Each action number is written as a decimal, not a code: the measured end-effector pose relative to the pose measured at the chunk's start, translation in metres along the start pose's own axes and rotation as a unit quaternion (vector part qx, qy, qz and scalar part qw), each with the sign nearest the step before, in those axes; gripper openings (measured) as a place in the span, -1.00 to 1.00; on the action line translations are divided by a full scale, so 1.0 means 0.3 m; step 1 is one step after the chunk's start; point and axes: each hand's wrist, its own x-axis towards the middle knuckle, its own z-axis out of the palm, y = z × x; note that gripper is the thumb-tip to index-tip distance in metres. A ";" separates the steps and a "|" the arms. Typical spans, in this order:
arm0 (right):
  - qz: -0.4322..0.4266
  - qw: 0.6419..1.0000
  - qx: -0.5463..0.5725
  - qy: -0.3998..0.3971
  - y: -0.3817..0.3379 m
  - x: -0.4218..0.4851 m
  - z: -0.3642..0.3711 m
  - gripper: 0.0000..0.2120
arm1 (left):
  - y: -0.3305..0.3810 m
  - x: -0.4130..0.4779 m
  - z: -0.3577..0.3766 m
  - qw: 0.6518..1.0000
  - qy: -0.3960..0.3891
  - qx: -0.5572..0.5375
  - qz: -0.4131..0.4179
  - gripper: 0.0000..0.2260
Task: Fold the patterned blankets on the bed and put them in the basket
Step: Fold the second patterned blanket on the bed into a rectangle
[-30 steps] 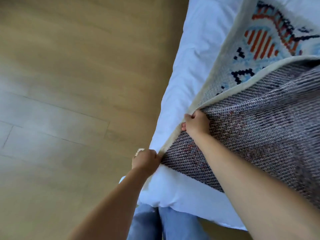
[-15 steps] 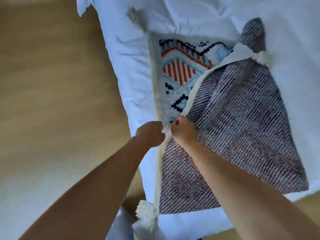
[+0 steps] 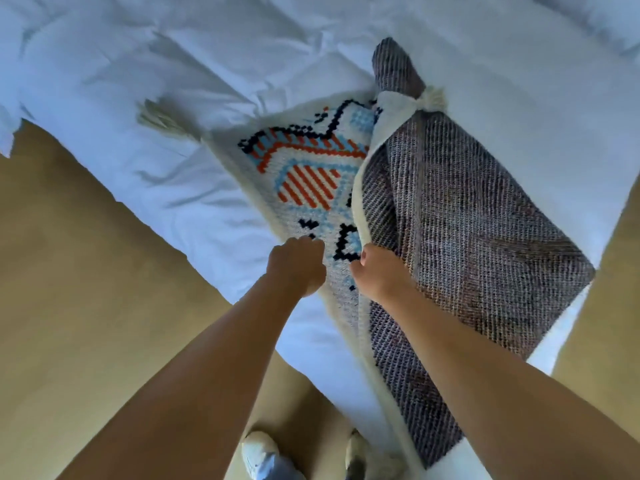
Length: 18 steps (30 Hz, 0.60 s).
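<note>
Nearest, past two shoes (image 3: 263,455) on the tan floor (image 3: 86,306), both bare forearms reach out over the bed's (image 3: 173,188) corner. The left hand (image 3: 298,266) is curled into a fist at the blanket's (image 3: 467,237) cream border, apparently pinching that edge, though the fingers are hidden underneath, so I cannot tell for sure. The right hand (image 3: 379,271), just beside it, is closed on the folded-over edge, thumb side up, holding the upper layer where the grey woven back turns over the patterned face.

The blanket lies on the white sheet, partly doubled — back side up on the right, orange, blue and black pattern showing on the left. It looks like a thick knit: soft and floppy, with some weight, grippy rather than slick, not fragile. It probably sags wherever it is unsupported, so a pinch at one spot will drag rather than lift it.

Best holds, by my judgement, are the cream border and the corners (the tassels mark them) — one tassel (image 3: 162,121) rests on the sheet at the far left, another (image 3: 431,98) sits at the bunched far end, which still needs flattening
</note>
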 end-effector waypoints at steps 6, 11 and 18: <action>0.037 0.995 0.074 0.048 -0.045 0.112 -0.020 -0.79 | -0.014 0.142 -0.060 0.997 0.015 0.074 0.034 -0.74; 0.075 0.979 0.154 0.113 -0.050 0.317 -0.051 -0.62 | -0.002 0.359 -0.117 0.994 0.000 0.086 0.069 -0.74; 0.087 0.954 0.247 0.145 -0.065 0.593 -0.115 -0.61 | 0.079 0.761 -0.249 0.995 0.033 -0.017 0.089 -0.50</action>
